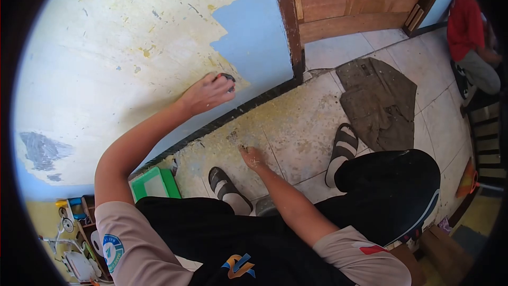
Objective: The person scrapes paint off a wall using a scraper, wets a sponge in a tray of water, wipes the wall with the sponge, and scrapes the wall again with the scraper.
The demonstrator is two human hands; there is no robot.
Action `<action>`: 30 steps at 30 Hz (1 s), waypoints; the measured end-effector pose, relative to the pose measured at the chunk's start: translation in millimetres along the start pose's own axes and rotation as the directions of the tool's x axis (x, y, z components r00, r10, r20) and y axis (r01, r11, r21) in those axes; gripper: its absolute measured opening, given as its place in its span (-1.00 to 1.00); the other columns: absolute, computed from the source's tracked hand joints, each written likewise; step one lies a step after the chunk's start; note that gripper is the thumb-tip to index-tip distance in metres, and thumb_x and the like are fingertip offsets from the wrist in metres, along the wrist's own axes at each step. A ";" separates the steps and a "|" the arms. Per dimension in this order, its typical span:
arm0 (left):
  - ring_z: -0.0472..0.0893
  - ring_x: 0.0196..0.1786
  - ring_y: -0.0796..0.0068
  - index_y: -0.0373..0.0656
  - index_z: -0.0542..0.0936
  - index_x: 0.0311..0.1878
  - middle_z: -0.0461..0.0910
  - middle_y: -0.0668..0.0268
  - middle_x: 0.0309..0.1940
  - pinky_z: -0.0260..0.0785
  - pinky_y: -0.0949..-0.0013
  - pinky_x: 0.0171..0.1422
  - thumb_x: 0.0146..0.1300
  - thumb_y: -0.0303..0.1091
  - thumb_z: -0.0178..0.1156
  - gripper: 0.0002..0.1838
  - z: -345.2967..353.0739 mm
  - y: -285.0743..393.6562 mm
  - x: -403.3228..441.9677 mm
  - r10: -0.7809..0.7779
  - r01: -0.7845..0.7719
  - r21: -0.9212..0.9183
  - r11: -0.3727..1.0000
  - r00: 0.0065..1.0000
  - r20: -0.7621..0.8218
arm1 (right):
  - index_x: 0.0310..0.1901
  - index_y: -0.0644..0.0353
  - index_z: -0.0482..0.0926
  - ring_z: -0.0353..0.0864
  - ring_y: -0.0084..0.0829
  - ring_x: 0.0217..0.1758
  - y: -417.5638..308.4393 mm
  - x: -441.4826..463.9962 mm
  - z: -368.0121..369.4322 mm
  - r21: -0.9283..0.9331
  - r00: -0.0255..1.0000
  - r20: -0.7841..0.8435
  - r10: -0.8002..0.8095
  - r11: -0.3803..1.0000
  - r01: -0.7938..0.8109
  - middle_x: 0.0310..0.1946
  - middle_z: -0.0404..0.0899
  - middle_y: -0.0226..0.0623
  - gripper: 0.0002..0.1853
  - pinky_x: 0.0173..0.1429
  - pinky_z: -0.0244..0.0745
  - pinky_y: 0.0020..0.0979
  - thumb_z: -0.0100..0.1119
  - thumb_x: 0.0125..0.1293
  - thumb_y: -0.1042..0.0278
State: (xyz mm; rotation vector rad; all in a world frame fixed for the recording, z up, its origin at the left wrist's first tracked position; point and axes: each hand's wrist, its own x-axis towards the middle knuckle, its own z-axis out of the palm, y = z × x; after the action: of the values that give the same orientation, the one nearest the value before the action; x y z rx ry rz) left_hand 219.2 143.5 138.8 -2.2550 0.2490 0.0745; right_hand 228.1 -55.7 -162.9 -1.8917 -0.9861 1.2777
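Observation:
My left hand [207, 95] is closed around a small black-and-red scraper [227, 78], pressed to the wall. Most of the tool is hidden by my fingers. Around it the wall [132, 47] is bared to a pale, patchy layer, while blue paint [254, 32] with a ragged edge remains beside the door frame. My right hand [253, 158] hangs low over the floor between my feet, its fingers stretched out and partly foreshortened, with nothing visible in them. Paint flakes and dust cover the floor tiles [296, 127] beneath.
A brown cloth [378, 103] lies on the floor by the wooden door [365, 0]. Beside my left foot stands a green tray [170, 182]. A person in a red shirt [465, 26] sits at the far right. Shelving [84, 228] stands lower left.

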 end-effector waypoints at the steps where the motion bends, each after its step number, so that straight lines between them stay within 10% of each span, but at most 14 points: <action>1: 0.41 0.08 0.48 0.21 0.44 -0.12 0.46 0.45 -0.04 0.11 0.22 0.25 0.23 -0.21 0.09 -0.84 -11.7 -7.0 -2.4 -0.048 0.048 -0.017 0.999 0.999 -0.001 | -0.13 0.42 0.65 0.64 0.20 0.00 0.3 1.4 -0.4 0.000 1.000 -0.001 -0.001 1.000 0.001 -0.19 0.64 0.27 -0.22 0.08 0.48 0.03 -0.04 0.37 -0.37; 11: 0.44 0.00 0.53 0.29 0.49 -0.15 0.49 0.53 -0.14 0.10 0.22 0.11 0.13 -0.27 0.18 -0.78 -81.1 -68.5 -15.7 -0.573 0.586 0.023 0.810 0.799 -0.185 | -0.33 0.40 0.63 0.67 0.12 -0.21 19.7 7.2 -5.5 -0.044 0.998 0.065 0.003 0.999 0.000 -0.37 0.64 0.20 -0.27 -0.07 0.46 0.03 0.03 0.35 -0.34; 19: 0.36 0.14 0.44 0.18 0.48 -0.10 0.41 0.42 -0.06 0.06 0.23 0.34 0.26 -0.21 0.08 -0.85 57.5 72.0 -7.9 -0.006 0.019 -0.125 0.992 0.994 0.108 | -0.25 0.39 0.65 0.66 0.17 -0.11 -10.6 -7.4 -3.4 -0.044 0.991 0.108 -0.076 0.996 0.081 -0.29 0.64 0.24 -0.32 -0.05 0.49 0.00 0.05 0.37 -0.29; 22: 0.36 0.14 0.44 0.19 0.48 -0.12 0.41 0.42 -0.05 0.08 0.24 0.32 0.29 -0.19 0.06 -0.88 66.0 90.5 13.6 -0.041 0.080 -0.204 0.976 0.981 0.190 | -0.18 0.39 0.66 0.65 0.19 -0.05 -17.3 -13.5 8.2 -0.063 0.979 0.100 -0.178 0.981 0.185 -0.23 0.64 0.28 -0.32 0.02 0.51 0.01 0.06 0.37 -0.28; 30: 0.43 -0.03 0.51 0.20 0.48 -0.11 0.45 0.52 -0.18 0.07 0.21 0.18 0.18 -0.22 0.19 -0.79 -67.5 -82.7 60.0 -0.457 0.458 -0.063 0.887 0.848 -0.268 | -0.14 0.39 0.66 0.65 0.19 -0.04 -6.5 -16.3 10.1 -0.089 0.977 0.163 -0.137 0.984 0.153 -0.21 0.64 0.27 -0.32 0.06 0.51 0.01 0.06 0.36 -0.27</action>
State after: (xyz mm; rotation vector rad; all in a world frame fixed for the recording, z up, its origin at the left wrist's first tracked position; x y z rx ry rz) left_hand 292.7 134.1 236.3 -2.2582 -0.1513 -0.4983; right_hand 213.1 -65.3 -153.3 -1.7772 -1.2682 1.3269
